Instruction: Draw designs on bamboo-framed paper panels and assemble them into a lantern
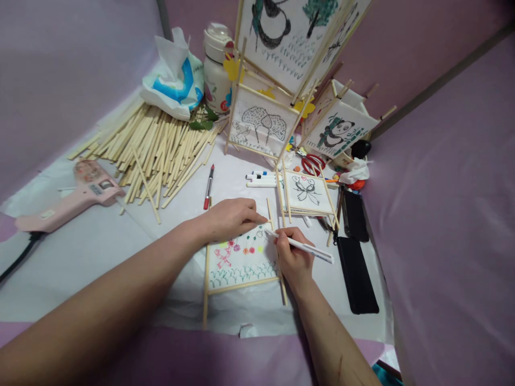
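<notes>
A paper panel framed with thin wooden sticks (241, 268) lies on the white sheet in front of me. It carries green grass marks, a pink figure and coloured flowers. My left hand (233, 217) lies across the panel's upper edge, index finger stretched toward the top right corner and nothing seen in its grasp. My right hand (295, 257) grips a white marker pen (316, 251) at the panel's right side. The pen's tip meets or hovers just over the paper near small outlined shapes; contact cannot be made out.
Left are a pink glue gun (76, 198) and a pile of wooden sticks (148, 150). A red-capped pen (208, 186) lies above my left hand. Behind stand decorated stick-framed panels (261, 120), a tissue pack (173, 86) and a bottle (217, 69). Red-handled scissors (313, 163) and black cases (358, 276) lie right.
</notes>
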Action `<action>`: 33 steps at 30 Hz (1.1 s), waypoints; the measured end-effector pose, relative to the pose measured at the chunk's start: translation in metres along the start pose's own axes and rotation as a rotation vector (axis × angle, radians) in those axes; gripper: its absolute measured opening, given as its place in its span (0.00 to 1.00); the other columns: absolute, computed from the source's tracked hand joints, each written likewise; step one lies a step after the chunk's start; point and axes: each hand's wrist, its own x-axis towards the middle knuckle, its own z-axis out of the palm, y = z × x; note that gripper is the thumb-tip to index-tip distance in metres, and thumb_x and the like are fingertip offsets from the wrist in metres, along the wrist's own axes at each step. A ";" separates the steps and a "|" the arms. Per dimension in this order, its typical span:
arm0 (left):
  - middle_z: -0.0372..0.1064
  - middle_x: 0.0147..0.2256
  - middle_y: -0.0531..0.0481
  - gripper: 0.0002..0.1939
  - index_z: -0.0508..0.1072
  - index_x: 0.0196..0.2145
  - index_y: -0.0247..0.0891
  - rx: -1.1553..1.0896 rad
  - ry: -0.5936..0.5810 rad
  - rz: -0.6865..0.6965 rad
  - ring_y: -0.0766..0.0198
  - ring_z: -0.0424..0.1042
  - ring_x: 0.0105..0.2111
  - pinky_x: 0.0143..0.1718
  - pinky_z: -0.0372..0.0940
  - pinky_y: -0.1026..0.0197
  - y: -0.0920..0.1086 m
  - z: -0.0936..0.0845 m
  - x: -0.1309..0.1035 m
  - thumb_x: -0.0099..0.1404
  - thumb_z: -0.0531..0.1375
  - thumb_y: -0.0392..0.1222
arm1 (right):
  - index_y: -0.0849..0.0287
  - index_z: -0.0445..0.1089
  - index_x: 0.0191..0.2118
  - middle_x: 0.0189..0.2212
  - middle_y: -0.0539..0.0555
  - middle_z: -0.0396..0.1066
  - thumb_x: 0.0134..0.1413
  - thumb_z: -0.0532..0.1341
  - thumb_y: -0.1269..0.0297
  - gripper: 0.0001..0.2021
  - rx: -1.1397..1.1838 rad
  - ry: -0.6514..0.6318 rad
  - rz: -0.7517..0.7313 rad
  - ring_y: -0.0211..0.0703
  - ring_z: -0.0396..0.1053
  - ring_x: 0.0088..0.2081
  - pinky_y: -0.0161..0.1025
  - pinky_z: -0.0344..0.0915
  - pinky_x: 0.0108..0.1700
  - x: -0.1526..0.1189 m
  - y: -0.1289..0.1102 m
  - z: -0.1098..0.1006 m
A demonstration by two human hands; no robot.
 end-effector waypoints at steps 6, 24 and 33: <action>0.71 0.39 0.49 0.16 0.78 0.52 0.52 -0.002 0.003 0.006 0.61 0.70 0.40 0.39 0.60 0.60 -0.001 0.001 0.001 0.72 0.55 0.42 | 0.57 0.72 0.31 0.24 0.48 0.74 0.62 0.57 0.62 0.10 -0.018 -0.038 0.004 0.39 0.71 0.26 0.36 0.65 0.31 0.002 -0.002 0.000; 0.70 0.39 0.49 0.16 0.78 0.52 0.52 0.007 0.001 0.009 0.61 0.71 0.41 0.39 0.60 0.60 0.000 0.000 0.000 0.72 0.54 0.42 | 0.57 0.73 0.32 0.24 0.48 0.74 0.63 0.57 0.62 0.10 0.002 -0.088 0.004 0.38 0.70 0.27 0.36 0.64 0.31 0.002 0.000 0.000; 0.70 0.39 0.49 0.17 0.77 0.53 0.53 0.010 0.001 0.013 0.61 0.70 0.41 0.38 0.59 0.60 -0.001 0.000 0.000 0.72 0.54 0.43 | 0.56 0.71 0.30 0.22 0.47 0.71 0.63 0.57 0.62 0.11 -0.018 -0.067 -0.004 0.38 0.68 0.25 0.36 0.63 0.29 0.002 -0.001 0.001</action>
